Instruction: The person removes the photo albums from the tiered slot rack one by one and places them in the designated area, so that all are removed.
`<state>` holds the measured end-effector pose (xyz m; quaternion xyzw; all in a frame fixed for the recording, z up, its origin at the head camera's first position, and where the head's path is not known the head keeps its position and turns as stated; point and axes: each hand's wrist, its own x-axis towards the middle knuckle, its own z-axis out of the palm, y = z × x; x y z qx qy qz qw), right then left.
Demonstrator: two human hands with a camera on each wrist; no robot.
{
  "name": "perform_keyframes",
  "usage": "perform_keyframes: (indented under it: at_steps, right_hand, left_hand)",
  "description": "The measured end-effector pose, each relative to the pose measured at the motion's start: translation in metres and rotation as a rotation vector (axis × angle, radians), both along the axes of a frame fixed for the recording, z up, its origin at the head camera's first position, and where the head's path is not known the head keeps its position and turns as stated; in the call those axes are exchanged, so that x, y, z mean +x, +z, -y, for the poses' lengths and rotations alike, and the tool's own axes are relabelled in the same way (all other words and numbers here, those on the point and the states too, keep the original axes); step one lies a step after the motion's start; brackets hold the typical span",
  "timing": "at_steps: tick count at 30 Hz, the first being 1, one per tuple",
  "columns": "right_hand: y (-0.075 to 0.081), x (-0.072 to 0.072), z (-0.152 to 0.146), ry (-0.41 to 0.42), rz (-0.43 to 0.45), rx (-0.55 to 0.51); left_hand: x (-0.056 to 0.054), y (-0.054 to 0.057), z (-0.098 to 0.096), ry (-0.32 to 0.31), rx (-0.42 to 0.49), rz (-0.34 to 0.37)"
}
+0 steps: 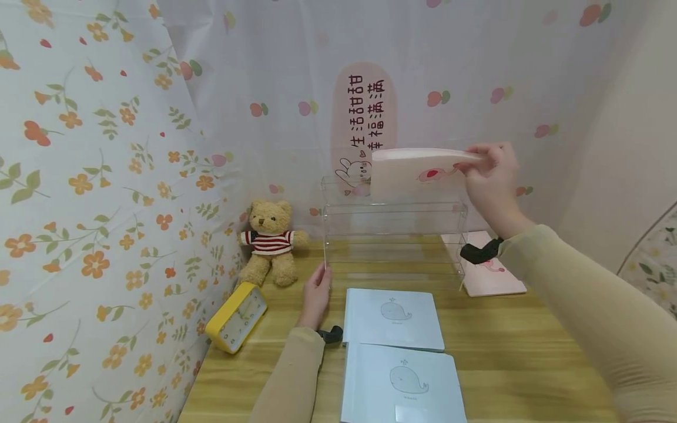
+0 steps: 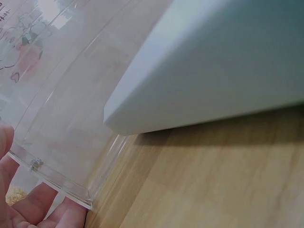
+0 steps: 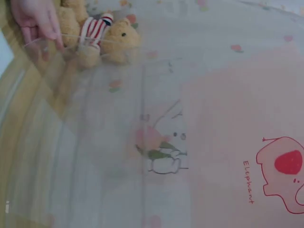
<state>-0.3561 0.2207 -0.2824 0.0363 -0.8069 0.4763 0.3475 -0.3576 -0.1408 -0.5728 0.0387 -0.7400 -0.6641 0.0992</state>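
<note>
My right hand point(image 1: 494, 182) pinches a pink elephant notebook point(image 1: 394, 179) by its right end, holding it up at the top of a clear acrylic tiered rack point(image 1: 391, 222). In the right wrist view, the notebook's cover point(image 3: 218, 142) shows a red-outlined elephant and the word "Elephant". Low on the rack's left side, my left hand point(image 1: 315, 296) holds the edge of the side panel. The left wrist view shows the thumb on one face of that panel point(image 2: 52, 183) and fingers on the other. The rack stands on the wooden table point(image 1: 508, 352).
Two pale blue whale notebooks point(image 1: 412, 335) lie in front of the rack. Another pink notebook point(image 1: 505, 285) lies by the rack's right end. A teddy bear point(image 1: 270, 244) sits to the left, behind a yellow clock point(image 1: 235, 317). Patterned curtain point(image 1: 254, 70) hangs behind.
</note>
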Motion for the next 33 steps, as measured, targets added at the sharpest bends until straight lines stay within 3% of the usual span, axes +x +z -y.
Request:
perform_keyframes:
  at_steps: [5, 15, 23, 33]
  right_hand:
    - [-0.021, 0.019, -0.009, 0.007, 0.077, 0.101]
    - [-0.074, 0.050, -0.046, 0.121, 0.181, 0.315]
    - [-0.109, 0.061, -0.085, 0.186, 0.207, 0.395]
    - [-0.144, 0.077, -0.136, 0.253, 0.332, 0.424]
  left_hand:
    - [-0.001, -0.003, 0.001, 0.002, -0.014, 0.009]
    - [-0.001, -0.004, 0.003, -0.006, -0.015, 0.022]
    - [-0.004, -0.008, 0.003, 0.004, -0.021, -0.005]
    - [-0.005, -0.008, 0.003, -0.001, -0.012, -0.003]
